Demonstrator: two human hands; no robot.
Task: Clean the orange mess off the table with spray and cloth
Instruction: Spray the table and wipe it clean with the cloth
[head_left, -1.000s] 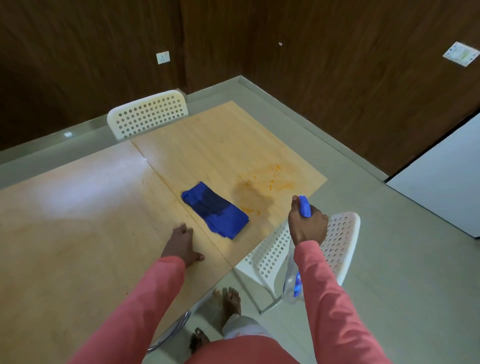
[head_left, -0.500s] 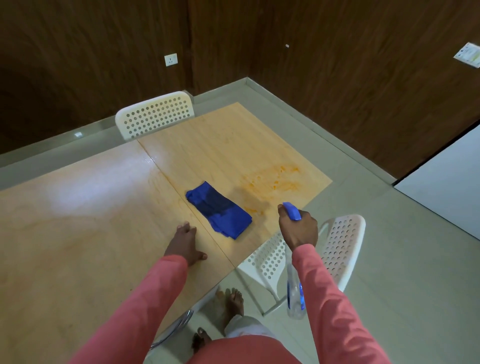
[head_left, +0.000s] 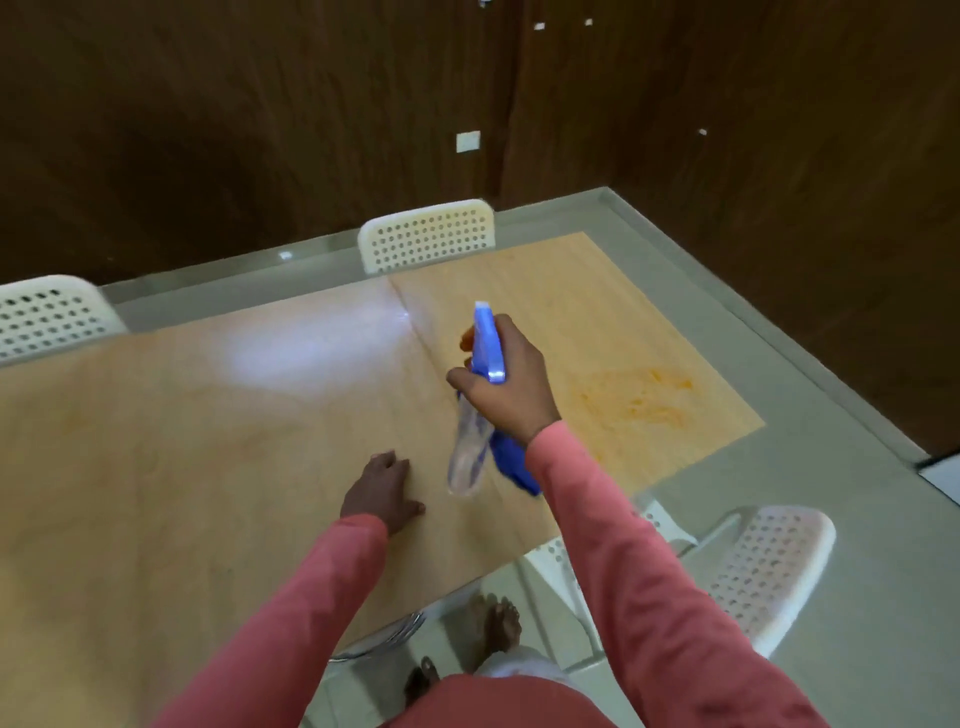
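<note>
My right hand (head_left: 506, 387) grips the blue trigger head of a clear spray bottle (head_left: 470, 452), held in the air over the middle of the wooden table (head_left: 182, 441). The bottle's body hangs down and left of my wrist. A blue cloth (head_left: 511, 462) lies on the table under my right forearm, mostly hidden by it. The orange mess (head_left: 636, 397) is smeared over the table's right end, to the right of my right hand. My left hand (head_left: 384, 491) rests flat on the table near its front edge, fingers spread.
White perforated chairs stand around the table: one at the far side (head_left: 428, 234), one at the far left (head_left: 49, 317), one at the near right (head_left: 763, 571). My bare feet (head_left: 493, 623) are on the grey floor below the table edge. Dark wood walls close the corner behind.
My right hand has swung the spray bottle from off the table's near right edge up and left, over the tabletop and the cloth. The view has turned left. My left hand stays put.
</note>
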